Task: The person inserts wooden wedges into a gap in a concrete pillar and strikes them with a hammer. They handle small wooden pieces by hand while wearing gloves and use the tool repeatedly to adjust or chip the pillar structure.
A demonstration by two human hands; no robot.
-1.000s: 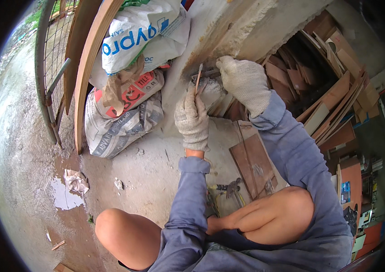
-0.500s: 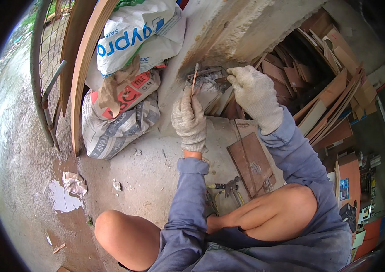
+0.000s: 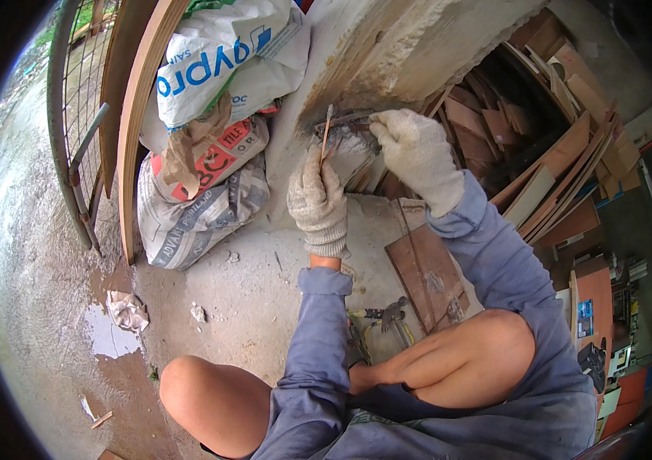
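My left hand [image 3: 317, 205], in a knitted off-white glove, is closed round a thin reddish-brown stick [image 3: 327, 138] with a pale grey tip, held upright. My right hand [image 3: 418, 157], gloved alike, is pinched at the level of that tip. A thin dark strip [image 3: 347, 121] runs left from its fingertips toward the stick; its far end lies behind the stick. Just beyond both hands is a grey, crumbly heap [image 3: 353, 144] at the foot of the rough concrete wall [image 3: 387, 61].
Filled sacks [image 3: 207, 195] are stacked left, beside a wooden post [image 3: 133, 138] and wire-mesh gate [image 3: 80, 100]. Wood offcuts [image 3: 487, 123] crowd the right. A brown board [image 3: 426, 280] and a hammer [image 3: 393, 313] lie near my foot. Crumpled paper [image 3: 126, 310] is on the floor.
My right hand has moved left, closer to the stick, and the dark strip has shifted with it. My left hand stays nearly in place, still holding the stick.
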